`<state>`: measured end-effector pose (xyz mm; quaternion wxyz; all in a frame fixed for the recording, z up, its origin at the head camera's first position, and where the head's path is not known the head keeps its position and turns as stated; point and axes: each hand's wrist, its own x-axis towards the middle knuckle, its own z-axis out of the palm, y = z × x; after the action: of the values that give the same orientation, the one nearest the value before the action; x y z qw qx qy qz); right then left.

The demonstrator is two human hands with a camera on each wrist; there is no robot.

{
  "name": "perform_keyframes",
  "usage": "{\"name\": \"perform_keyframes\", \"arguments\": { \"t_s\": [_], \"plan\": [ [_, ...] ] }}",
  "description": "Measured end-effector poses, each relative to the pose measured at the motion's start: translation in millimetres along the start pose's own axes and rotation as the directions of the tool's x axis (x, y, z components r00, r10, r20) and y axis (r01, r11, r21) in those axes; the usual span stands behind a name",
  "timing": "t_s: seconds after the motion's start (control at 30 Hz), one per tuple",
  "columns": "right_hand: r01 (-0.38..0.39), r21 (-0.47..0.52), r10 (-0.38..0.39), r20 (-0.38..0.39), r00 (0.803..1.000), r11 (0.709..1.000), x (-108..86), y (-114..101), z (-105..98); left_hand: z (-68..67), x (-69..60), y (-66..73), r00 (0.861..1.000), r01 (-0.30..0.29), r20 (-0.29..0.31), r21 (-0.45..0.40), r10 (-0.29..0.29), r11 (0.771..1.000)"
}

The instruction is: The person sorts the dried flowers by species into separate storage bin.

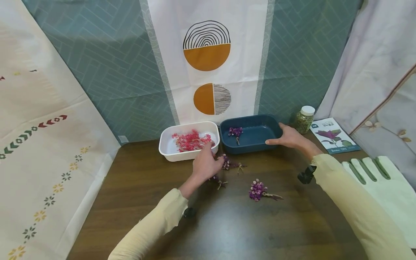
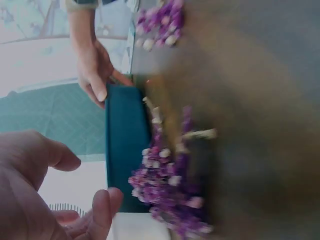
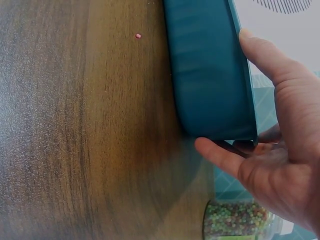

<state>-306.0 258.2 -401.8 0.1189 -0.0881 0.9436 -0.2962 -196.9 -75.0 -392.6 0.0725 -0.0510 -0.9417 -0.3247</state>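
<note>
My left hand point(image 1: 206, 164) is at the right front corner of a white tray point(image 1: 182, 156) of red dried flowers point(image 1: 190, 141). In the left wrist view its thumb and fingers are apart, with nothing between them. My right hand point(image 1: 288, 136) grips the right end of a dark blue tray point(image 1: 260, 131), thumb at the rim and a finger against the end wall. Inside lies a tied purple flower bunch point(image 1: 235, 131). Two more bunches, one purple bunch point(image 1: 226, 161) and another point(image 1: 214, 178) partly hidden, lie beside my left hand. A further bunch point(image 1: 258, 190) lies nearer on the table.
Beyond my right hand stands a white-lidded jar point(image 1: 304, 119) of small green and brown pieces. A booklet with a purple flower point(image 1: 334, 136) lies beside it. White cloth with green stripes point(image 1: 383, 195) covers the table's right side. Fabric hangs behind the trays.
</note>
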Motion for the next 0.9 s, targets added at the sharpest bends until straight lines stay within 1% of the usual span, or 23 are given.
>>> {"name": "perform_keyframes", "arguments": {
  "t_s": [0.1,0.17,0.23,0.3,0.4,0.6,0.77,0.9],
  "plan": [
    [-0.005,-0.005,0.004,-0.001,1.0,1.0,-0.7,1,-1,1.3,-20.0,-11.7,0.997,0.057,0.049,0.059,-0.06,0.997],
    [-0.01,-0.003,0.01,-0.003,1.0,1.0,-1.5,1,-2,3.6,-30.6,-18.2,0.992,0.087,0.086,0.099,-0.096,0.991],
    [-0.013,-0.001,0.013,-0.004,1.0,1.0,-2.9,1,-2,6.2,-38.3,-23.6,0.986,0.107,0.116,0.123,-0.121,0.987],
    [-0.016,0.004,0.016,-0.002,1.0,1.0,-4.1,0,-2,9.3,-42.7,-28.2,0.982,0.122,0.129,0.135,-0.139,0.983],
    [-0.021,0.01,0.021,0.002,1.0,1.0,-5.1,1,-1,13.2,-45.3,-32.3,0.98,0.14,0.124,0.134,-0.157,0.981],
    [-0.023,0.018,0.023,0.001,1.0,1.0,-4.7,1,1,23.0,-44.4,-35.5,0.979,0.162,0.104,0.143,-0.177,0.977],
    [-0.022,0.01,0.022,-0.002,1.0,1.0,-2.7,1,1,30.1,-42.5,-36.6,0.981,0.159,0.088,0.159,-0.174,0.974],
    [-0.027,0.007,0.027,0.001,1.0,1.0,-1.2,0,2,30.3,-41.7,-35.8,0.983,0.155,0.078,0.156,-0.169,0.975]
  ]
}}
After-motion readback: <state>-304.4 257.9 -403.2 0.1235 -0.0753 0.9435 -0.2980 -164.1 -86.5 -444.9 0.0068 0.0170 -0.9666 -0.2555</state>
